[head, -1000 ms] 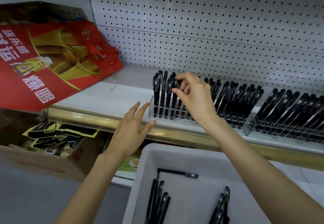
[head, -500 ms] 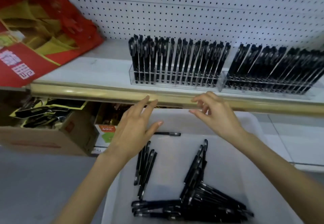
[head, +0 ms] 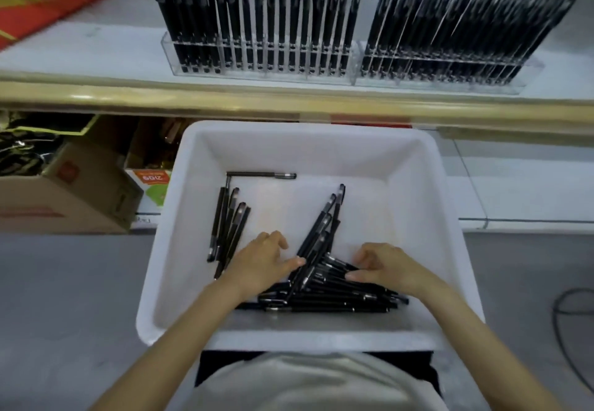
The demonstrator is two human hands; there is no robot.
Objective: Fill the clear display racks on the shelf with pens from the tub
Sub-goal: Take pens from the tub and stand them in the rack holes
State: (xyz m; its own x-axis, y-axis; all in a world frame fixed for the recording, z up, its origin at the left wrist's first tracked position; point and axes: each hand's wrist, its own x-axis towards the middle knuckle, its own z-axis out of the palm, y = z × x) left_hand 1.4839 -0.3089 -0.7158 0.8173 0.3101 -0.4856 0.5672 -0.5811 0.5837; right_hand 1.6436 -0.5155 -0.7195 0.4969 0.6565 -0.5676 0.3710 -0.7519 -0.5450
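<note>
Down in the tub [head: 302, 127], left hand [head: 262, 261] and right hand [head: 390, 267] sit on the pen pile [head: 321, 298], fingers curled, can't tell if gripping. Looks like the pickup step; next needs pinching some free for the racks [head: 263, 68].

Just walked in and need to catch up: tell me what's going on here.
A person is restocking pens. The left hand and right hand are both down in the tub, on the pile of pens. Whether either grips one is unclear. A smaller bunch lies apart at the tub's left side. On the shelf above, two clear racks stand side by side, packed with upright pens.
</note>
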